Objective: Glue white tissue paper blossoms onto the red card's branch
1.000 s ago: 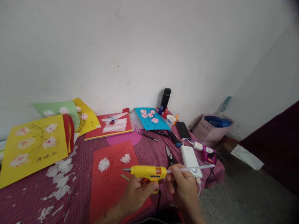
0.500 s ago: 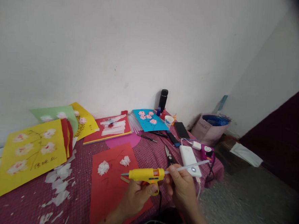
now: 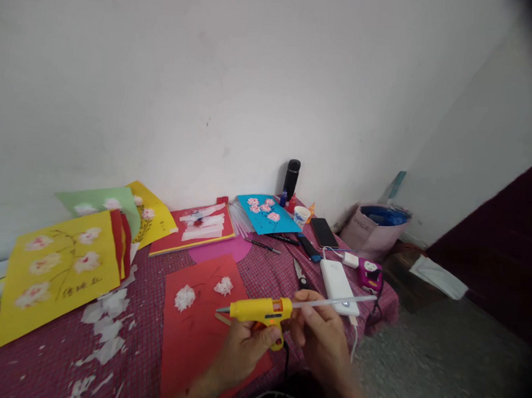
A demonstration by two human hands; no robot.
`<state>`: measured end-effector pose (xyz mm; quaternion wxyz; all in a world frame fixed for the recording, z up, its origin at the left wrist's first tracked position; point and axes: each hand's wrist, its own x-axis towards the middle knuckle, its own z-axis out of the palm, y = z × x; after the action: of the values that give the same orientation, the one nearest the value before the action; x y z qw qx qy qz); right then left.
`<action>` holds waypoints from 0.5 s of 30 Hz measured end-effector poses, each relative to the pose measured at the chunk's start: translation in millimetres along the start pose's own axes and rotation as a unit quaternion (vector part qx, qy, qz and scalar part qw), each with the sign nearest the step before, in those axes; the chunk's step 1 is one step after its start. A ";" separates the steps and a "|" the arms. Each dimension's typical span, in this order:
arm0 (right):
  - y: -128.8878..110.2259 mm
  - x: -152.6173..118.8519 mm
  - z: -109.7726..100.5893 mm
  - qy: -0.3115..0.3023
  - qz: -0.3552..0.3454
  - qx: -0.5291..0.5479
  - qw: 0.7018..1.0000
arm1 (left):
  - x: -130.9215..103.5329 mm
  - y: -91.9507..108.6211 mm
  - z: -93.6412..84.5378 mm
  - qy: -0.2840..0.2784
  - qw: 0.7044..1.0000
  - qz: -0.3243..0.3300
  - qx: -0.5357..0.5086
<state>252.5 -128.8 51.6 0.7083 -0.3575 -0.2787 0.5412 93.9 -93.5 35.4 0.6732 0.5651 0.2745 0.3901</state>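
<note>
My left hand [image 3: 248, 349] is wrapped round the handle of a yellow glue gun [image 3: 259, 309], whose nozzle points left above the red paper [image 3: 194, 339]. A long translucent glue stick [image 3: 352, 300] protrudes from the back of the gun. At that end, my right hand [image 3: 319, 328] has its fingers closed on the stick, thumb in front. Two white crumpled-paper flowers [image 3: 185, 298] sit on the red sheet, along with faint dark branch lines. Part of a small wooden stick [image 3: 222, 319] shows under the nozzle.
Scissors [image 3: 303, 274], a white power bank [image 3: 338, 284] and a phone [image 3: 324, 233] lie to the right. Yellow flower art [image 3: 58, 270] leans left beside torn white paper [image 3: 107, 327]. A blue flower sheet [image 3: 265, 214], paint bottles and a cup [image 3: 301, 216] stand near the wall.
My right hand's fingers have shifted on the glue stick, with the thumb now lower and the stick lying flatter. The glue gun stays nearly in place in my left hand.
</note>
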 end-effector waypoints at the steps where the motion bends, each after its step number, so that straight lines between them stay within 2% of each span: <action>1: -0.6 -0.6 0.4 -0.005 0.005 0.006 1.000 | -0.1 0.4 0.1 0.002 1.000 -0.002 0.001; 5: -1.6 0.0 1.2 0.003 0.018 0.004 1.000 | -0.2 3.4 1.6 -0.005 1.000 -0.005 -0.008; 15: 3.0 0.5 3.4 0.025 -0.004 -0.043 0.999 | 0.2 6.1 4.7 -0.023 1.000 0.004 -0.018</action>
<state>248.3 -127.1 51.2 0.7011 -0.3996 -0.2852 0.5172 96.6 -95.6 42.4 0.6877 0.5630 0.2499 0.3843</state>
